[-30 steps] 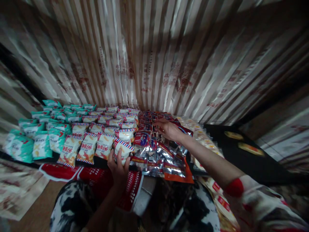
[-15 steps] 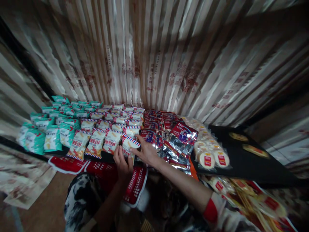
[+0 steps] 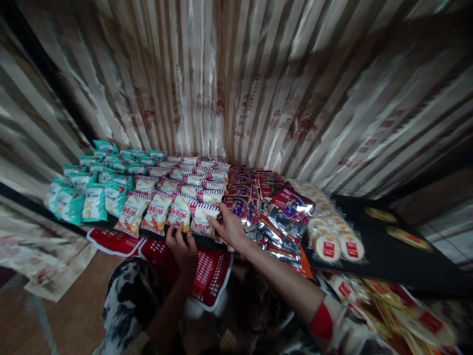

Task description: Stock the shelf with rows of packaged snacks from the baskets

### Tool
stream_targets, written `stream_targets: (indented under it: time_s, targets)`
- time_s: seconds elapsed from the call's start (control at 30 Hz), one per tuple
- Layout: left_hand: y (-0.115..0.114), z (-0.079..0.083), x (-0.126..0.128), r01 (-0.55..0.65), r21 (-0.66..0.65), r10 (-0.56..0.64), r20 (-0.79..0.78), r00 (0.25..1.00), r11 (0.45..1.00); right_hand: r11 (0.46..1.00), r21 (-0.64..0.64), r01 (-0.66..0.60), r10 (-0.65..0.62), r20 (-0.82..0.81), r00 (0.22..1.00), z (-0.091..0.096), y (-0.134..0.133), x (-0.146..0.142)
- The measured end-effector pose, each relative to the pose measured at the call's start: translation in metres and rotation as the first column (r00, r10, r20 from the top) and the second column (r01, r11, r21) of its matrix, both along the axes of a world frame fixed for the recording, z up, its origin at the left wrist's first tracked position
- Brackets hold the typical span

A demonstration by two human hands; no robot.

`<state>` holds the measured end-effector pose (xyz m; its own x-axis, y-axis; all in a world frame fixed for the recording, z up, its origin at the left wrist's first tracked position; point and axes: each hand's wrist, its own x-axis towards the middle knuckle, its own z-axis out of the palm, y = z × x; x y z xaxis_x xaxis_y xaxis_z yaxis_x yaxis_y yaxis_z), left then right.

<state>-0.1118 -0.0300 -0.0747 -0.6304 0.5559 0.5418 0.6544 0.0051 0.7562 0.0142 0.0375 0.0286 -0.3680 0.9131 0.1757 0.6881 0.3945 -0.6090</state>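
Note:
On the black shelf (image 3: 373, 246), the front row of white-and-red snack bags with striped tops ends at a snack bag (image 3: 202, 221). My right hand (image 3: 229, 228) grips the right side of that bag, its thumb across the front and its fingers at the upper corner. The bag stands nearly upright beside a similar snack bag (image 3: 180, 209). My left hand (image 3: 184, 250) is just below these two bags, fingers bent and apart, with the tips at their lower edges. Whether the left fingertips press on the bags is hard to tell.
Teal snack bags (image 3: 95, 203) stand in rows at the left. Dark red and purple packets (image 3: 291, 204) lie in a pile right of my hand, then wrapped round crackers (image 3: 327, 246). Red baskets (image 3: 212, 276) sit below the shelf edge. Corrugated sheeting (image 3: 236, 88) rises behind.
The snack bag has gone from tilted to more upright at the row's end. My left hand has dropped from the bag's front to its lower edge. The view has shifted slightly.

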Motion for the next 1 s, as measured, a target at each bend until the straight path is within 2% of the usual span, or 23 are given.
stream_targets:
  time_s: [0.17, 0.37, 0.5, 0.6, 0.67, 0.77, 0.9, 1.0]
  targets:
    - [0.003, -0.010, 0.003, 0.014, -0.001, -0.014, 0.059, 0.998, 1.000, 1.000, 0.015, -0.004, 0.005, -0.059, 0.998, -0.010, -0.001, -0.003]
    - [0.001, -0.010, 0.008, 0.006, -0.015, -0.006, 0.046, 0.999, 1.000, 0.993, 0.121, 0.007, 0.009, -0.138, 0.990, -0.017, -0.003, 0.006]
    - [-0.004, 0.001, 0.010, -0.001, 0.001, 0.001, 0.023, 1.000, 1.000, 0.953, 0.301, 0.023, 0.024, -0.153, 0.988, -0.022, -0.016, 0.017]
    - [-0.012, 0.020, 0.001, -0.046, 0.010, 0.046, 0.015, 0.999, 0.999, 0.898, 0.439, -0.031, 0.096, -0.128, 0.987, -0.024, -0.035, 0.023]
    - [-0.017, 0.034, -0.017, -0.086, -0.005, 0.086, 0.018, 0.996, 0.996, 0.869, 0.476, -0.132, 0.199, -0.093, 0.976, -0.025, -0.049, 0.023]
    - [-0.022, 0.047, -0.064, -0.141, -0.033, 0.142, 0.019, 0.990, 0.989, 0.837, 0.473, -0.275, 0.343, -0.062, 0.937, -0.027, -0.066, 0.011]
    - [-0.024, 0.041, -0.141, -0.225, -0.186, 0.231, 0.013, 0.973, 0.956, 0.820, 0.417, -0.393, 0.461, -0.074, 0.884, -0.032, -0.072, -0.029]
    - [-0.023, 0.032, -0.183, -0.176, -0.335, 0.151, -0.098, 0.984, 0.926, 0.840, 0.353, -0.413, 0.473, -0.102, 0.875, -0.038, -0.067, -0.065]
